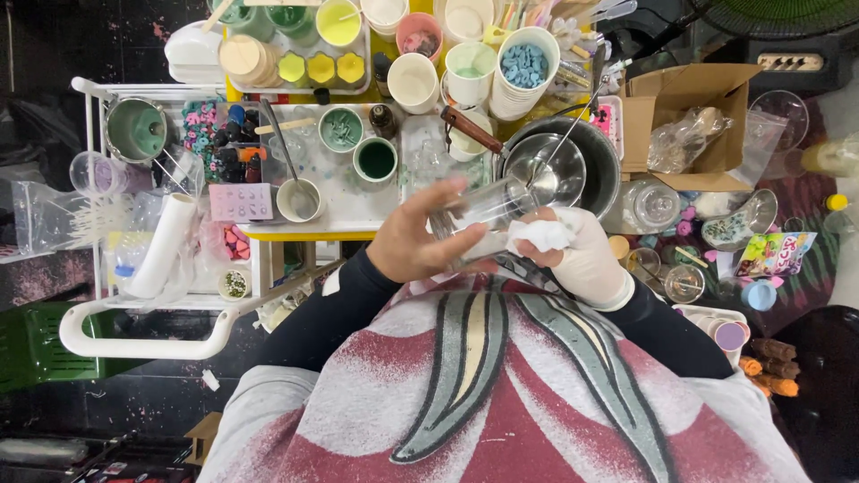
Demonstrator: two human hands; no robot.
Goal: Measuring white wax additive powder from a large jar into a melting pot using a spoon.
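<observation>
Cluttered tabletop [358, 215] at 12 o'clock. Left hand [413, 240] grips clear glass [488, 210]; gloved right hand [586, 255] pinches tissue [540, 235] against it. Likely fragile, slippery: hold mid-body.

At frame centre I see my left hand [413, 240] gripping a clear glass [480, 215], my gloved right hand [580, 255] pressing a white tissue [540, 235] against it.

Black sleeves, one white glove, a blanket over the lap

Both arms wear tight black long sleeves that reach the wrists. The right hand [586, 255] is covered by a white glove with a rolled cuff, while the left hand [413, 241] is bare. A grey fleece blanket, patterned in dark red with long grey and cream leaf-like shapes edged in black, covers the lap.
</observation>
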